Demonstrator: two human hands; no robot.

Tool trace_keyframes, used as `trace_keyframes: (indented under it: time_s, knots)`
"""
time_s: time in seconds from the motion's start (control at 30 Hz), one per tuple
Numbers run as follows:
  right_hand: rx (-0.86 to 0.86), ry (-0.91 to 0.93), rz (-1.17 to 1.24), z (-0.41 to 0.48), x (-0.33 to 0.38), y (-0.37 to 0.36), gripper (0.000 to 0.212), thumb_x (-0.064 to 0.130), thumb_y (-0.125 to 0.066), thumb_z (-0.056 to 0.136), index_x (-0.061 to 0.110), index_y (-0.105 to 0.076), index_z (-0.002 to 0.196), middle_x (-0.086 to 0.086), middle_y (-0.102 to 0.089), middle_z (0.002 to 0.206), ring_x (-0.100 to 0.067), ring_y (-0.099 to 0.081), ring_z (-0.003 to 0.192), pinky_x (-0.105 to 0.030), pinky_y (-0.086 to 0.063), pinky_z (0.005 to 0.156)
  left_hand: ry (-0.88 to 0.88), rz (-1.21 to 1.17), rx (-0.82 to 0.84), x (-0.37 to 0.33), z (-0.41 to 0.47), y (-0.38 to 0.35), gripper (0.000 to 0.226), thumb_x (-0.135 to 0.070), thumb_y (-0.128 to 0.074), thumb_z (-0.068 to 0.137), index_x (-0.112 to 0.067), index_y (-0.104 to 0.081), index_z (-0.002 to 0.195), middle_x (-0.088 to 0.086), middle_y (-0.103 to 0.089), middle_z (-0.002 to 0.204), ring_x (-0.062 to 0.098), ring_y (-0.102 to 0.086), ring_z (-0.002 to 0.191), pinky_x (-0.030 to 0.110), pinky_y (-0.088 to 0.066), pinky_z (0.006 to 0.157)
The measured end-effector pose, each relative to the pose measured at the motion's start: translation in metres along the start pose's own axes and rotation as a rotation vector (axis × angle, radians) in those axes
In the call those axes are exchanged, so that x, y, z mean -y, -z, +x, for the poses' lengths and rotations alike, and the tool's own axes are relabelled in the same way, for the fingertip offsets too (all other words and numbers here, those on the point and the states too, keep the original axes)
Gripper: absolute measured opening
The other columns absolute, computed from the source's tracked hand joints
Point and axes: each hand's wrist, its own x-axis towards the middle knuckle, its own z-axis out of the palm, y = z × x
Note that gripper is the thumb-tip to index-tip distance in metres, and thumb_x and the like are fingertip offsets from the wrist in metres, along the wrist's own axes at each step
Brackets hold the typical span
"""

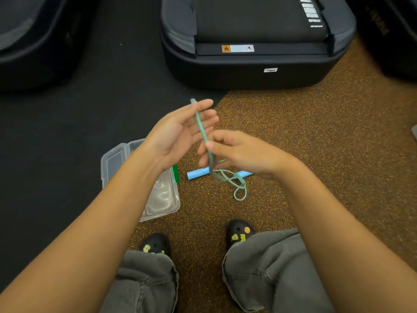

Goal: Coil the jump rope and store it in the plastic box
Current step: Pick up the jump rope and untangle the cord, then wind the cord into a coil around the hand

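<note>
A thin green-and-blue jump rope (201, 125) runs up across my left hand (180, 134), whose fingers are spread with the palm up. Its top end sits at my fingertips. My right hand (234, 152) pinches the rope lower down between thumb and fingers. Below it the rope drops in loose loops (237, 184) onto the speckled brown floor, over a light blue handle (198, 173). The clear plastic box (162, 199) lies open on the floor under my left forearm, with a green clip (176, 175) at its edge.
A large black machine base (248, 71) stands on the floor straight ahead, and other dark bases sit at far left and far right. A black mat covers the floor on the left. My knees and black clogs (239, 232) are at the bottom.
</note>
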Motion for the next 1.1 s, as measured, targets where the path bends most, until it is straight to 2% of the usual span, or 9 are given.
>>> trace_keyframes:
  time_s: [0.07, 0.2, 0.43, 0.57, 0.67, 0.77, 0.9, 0.97, 1.1]
  knots:
    - [-0.082, 0.060, 0.221, 0.001, 0.007, 0.005, 0.021, 0.017, -0.036, 0.099, 0.017, -0.054, 0.088, -0.003, -0.065, 0.084, -0.015, -0.065, 0.082, -0.032, -0.054, 0.082, 0.084, 0.126, 0.117, 0.006, -0.005, -0.003, 0.047, -0.048, -0.026, 0.095, -0.020, -0.065, 0.099, -0.004, -0.063, 0.066, 0.016, -0.057, 0.073, 0.030, -0.048, 0.075]
    - [-0.347, 0.197, 0.709, 0.002, 0.012, 0.030, 0.023, 0.015, -0.034, 0.099, 0.011, -0.053, 0.088, -0.004, -0.068, 0.074, -0.016, -0.071, 0.069, -0.029, -0.060, 0.062, 0.218, 0.365, 0.357, 0.018, -0.011, -0.008, 0.074, -0.063, -0.008, 0.085, -0.015, -0.056, 0.115, 0.003, -0.069, 0.078, 0.021, -0.066, 0.088, 0.029, -0.052, 0.085]
    - [-0.723, 0.451, 1.292, -0.001, 0.001, 0.070, 0.022, 0.013, -0.035, 0.099, 0.003, -0.052, 0.088, -0.011, -0.072, 0.068, -0.022, -0.073, 0.065, -0.031, -0.059, 0.059, 0.293, 1.070, 0.311, 0.020, -0.015, 0.013, 0.028, -0.029, -0.038, 0.097, -0.012, -0.059, 0.090, 0.002, -0.062, 0.083, 0.012, -0.057, 0.088, 0.028, -0.042, 0.089]
    - [-0.717, 0.107, 0.959, 0.006, -0.009, 0.059, 0.021, 0.012, -0.038, 0.098, 0.002, -0.053, 0.109, -0.016, -0.065, 0.100, -0.022, -0.069, 0.087, -0.030, -0.060, 0.075, 0.204, 0.889, 0.190, 0.017, -0.012, 0.014, 0.027, -0.024, -0.037, 0.098, -0.014, -0.058, 0.084, 0.003, -0.062, 0.078, 0.017, -0.061, 0.088, 0.038, -0.047, 0.092]
    - [-0.428, -0.187, 0.328, 0.016, -0.015, 0.035, 0.034, 0.004, -0.042, 0.094, 0.004, -0.048, 0.127, -0.017, -0.060, 0.123, -0.026, -0.061, 0.109, -0.036, -0.052, 0.094, 0.141, 0.637, 0.153, 0.012, -0.010, 0.007, 0.027, -0.024, -0.036, 0.098, -0.013, -0.055, 0.083, 0.001, -0.060, 0.069, 0.014, -0.068, 0.079, 0.026, -0.055, 0.077]
    - [0.009, -0.261, -0.281, 0.019, -0.019, 0.005, 0.035, 0.006, -0.051, 0.085, 0.005, -0.054, 0.119, -0.020, -0.058, 0.125, -0.027, -0.057, 0.111, -0.049, -0.043, 0.102, 0.107, 0.454, 0.127, 0.007, -0.010, 0.004, 0.027, -0.025, -0.036, 0.098, -0.012, -0.055, 0.082, 0.000, -0.061, 0.068, 0.014, -0.067, 0.069, 0.023, -0.056, 0.068]
    - [0.179, -0.247, -0.244, 0.020, -0.019, -0.012, 0.036, 0.010, -0.057, 0.087, 0.004, -0.053, 0.122, -0.015, -0.058, 0.129, -0.024, -0.055, 0.119, -0.037, -0.044, 0.102, 0.110, 0.360, 0.043, 0.005, -0.009, 0.007, 0.027, -0.027, -0.037, 0.097, -0.011, -0.055, 0.084, 0.005, -0.060, 0.076, 0.012, -0.066, 0.061, 0.023, -0.055, 0.063]
    - [0.180, -0.264, -0.264, 0.021, -0.020, -0.010, 0.036, 0.018, -0.056, 0.091, 0.008, -0.055, 0.125, -0.007, -0.061, 0.122, -0.013, -0.056, 0.108, -0.022, -0.045, 0.087, 0.093, 0.238, -0.018, 0.003, -0.007, 0.008, 0.027, -0.026, -0.037, 0.097, -0.011, -0.056, 0.085, 0.005, -0.062, 0.075, 0.012, -0.069, 0.064, 0.023, -0.057, 0.063]
    - [0.079, -0.232, -0.152, 0.023, -0.018, -0.006, 0.028, 0.017, -0.047, 0.096, -0.001, -0.060, 0.114, -0.006, -0.064, 0.093, -0.013, -0.060, 0.078, -0.020, -0.052, 0.075, 0.043, 0.153, -0.067, 0.001, -0.004, 0.008, 0.033, -0.032, -0.036, 0.097, -0.011, -0.061, 0.097, 0.005, -0.067, 0.092, 0.015, -0.069, 0.089, 0.028, -0.057, 0.080]
